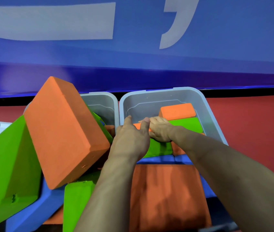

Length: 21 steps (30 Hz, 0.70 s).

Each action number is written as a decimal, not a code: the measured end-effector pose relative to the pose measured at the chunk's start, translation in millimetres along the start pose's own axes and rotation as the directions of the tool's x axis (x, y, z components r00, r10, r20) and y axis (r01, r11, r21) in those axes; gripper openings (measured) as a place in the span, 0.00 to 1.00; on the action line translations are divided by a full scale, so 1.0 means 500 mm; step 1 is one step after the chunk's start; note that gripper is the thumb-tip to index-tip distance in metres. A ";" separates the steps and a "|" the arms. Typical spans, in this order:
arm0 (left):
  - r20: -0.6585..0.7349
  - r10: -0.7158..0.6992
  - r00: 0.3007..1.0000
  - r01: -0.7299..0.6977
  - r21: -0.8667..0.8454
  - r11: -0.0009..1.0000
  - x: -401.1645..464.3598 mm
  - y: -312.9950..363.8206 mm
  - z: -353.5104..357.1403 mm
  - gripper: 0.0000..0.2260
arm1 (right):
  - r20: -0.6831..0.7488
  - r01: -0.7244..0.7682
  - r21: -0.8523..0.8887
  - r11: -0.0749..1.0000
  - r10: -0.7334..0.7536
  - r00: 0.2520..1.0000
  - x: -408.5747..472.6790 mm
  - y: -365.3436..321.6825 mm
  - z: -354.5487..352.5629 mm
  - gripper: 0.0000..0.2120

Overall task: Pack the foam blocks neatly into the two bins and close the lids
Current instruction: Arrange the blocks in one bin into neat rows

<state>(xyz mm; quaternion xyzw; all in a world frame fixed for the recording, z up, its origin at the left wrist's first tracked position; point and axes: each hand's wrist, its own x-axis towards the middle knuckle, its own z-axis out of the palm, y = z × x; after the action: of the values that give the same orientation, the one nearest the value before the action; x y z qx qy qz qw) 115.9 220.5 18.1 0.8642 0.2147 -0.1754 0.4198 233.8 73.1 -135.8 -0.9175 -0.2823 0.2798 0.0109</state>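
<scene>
Red floor (258,118) w/ two grey bins (213,114) side by side, foam blocks (166,195) piled in front.

The single head view looked forward and steeply down from above the person's own forearms, which entered from the bottom edge and reached away from the lens. It sat close: the nearest foam blocks (62,131) filled the lower left, and the right bin (171,96) lay just beyond, by the far edge of the red floor (258,118). It faced a blue wall (133,61), and wide-angle bending curved the straight lines.
</scene>
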 end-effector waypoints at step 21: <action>0.085 0.035 0.996 -0.043 0.098 0.994 -0.052 0.009 -0.028 0.30 | -0.018 -0.169 0.569 0.805 0.218 0.976 -0.426 -0.111 -0.099 0.35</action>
<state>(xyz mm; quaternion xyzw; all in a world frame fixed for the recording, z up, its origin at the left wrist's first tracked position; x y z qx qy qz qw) 98.0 223.7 41.7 0.8802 0.1710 -0.2132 0.3880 85.5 14.9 23.6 -0.9078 -0.0912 0.3124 0.2645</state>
